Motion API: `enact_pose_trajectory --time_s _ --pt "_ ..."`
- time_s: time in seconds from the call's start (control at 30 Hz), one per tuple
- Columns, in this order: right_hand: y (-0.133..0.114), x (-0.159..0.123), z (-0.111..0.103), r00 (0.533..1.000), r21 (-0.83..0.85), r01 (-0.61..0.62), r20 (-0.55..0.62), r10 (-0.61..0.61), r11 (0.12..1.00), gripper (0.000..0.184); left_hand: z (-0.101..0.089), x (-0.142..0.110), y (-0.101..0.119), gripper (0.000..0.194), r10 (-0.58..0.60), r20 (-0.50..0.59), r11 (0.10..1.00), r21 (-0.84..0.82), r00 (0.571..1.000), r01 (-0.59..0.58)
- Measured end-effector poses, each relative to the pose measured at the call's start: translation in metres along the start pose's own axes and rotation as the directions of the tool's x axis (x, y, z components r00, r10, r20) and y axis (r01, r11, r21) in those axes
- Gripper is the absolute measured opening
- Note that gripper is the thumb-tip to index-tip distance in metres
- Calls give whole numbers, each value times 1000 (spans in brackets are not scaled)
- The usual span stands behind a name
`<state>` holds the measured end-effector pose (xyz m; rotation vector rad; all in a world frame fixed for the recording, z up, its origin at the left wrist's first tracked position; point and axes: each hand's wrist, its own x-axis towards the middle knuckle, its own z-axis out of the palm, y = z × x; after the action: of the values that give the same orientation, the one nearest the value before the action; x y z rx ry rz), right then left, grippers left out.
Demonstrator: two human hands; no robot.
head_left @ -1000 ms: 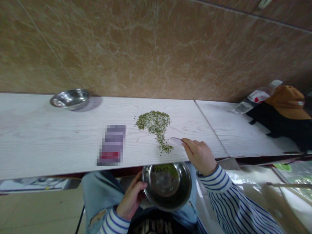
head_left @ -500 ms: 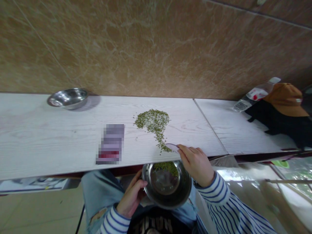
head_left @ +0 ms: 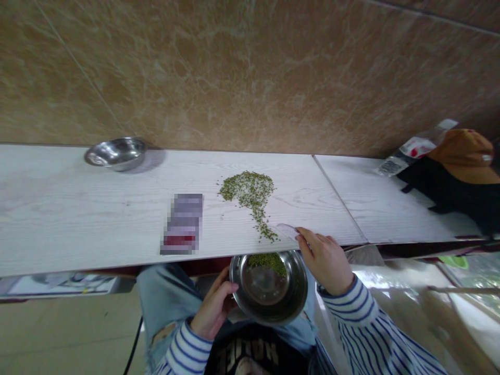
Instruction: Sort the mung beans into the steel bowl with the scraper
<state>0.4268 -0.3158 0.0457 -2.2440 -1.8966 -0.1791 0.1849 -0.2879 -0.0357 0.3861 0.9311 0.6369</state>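
My left hand (head_left: 216, 307) is closed on the left rim of a metal bowl (head_left: 269, 314), held over my lap just below the table edge. Green mung beans (head_left: 269, 262) lie along the far side inside this bowl. More mung beans (head_left: 250, 190) are spread on the table, with a narrow trail running down toward the edge above the bowl. Pinched in my right hand (head_left: 326, 259) is a pale, translucent, thin blade-like tool (head_left: 287, 229); its exact kind is unclear. Its tip sits just right of the trail's lower end, apart from the beans.
A second metal bowl (head_left: 116, 154) stands at the back left of the white table (head_left: 78, 219). Left of the beans lies a pixelated flat object (head_left: 183, 221). At the right are a clear plastic bottle (head_left: 410, 152), a brown cap (head_left: 469, 156) and a black cloth item (head_left: 441, 192).
My right hand first moved the thin tool left to the lower end of the bean trail, then drew it back right. My left hand keeps holding the bowl. The view shifted slightly.
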Motion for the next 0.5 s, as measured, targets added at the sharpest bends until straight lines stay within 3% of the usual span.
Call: enact_pose_trajectory --time_s 0.33,0.5 --pt "-19 -5 -1 999 33 40 30 -41 999 29 1 -4 0 36 -6 8 1000 -29 1000 6" --pt "-16 -7 -4 999 45 28 21 -29 999 29 0 -4 0 36 16 34 1000 -7 999 -15"
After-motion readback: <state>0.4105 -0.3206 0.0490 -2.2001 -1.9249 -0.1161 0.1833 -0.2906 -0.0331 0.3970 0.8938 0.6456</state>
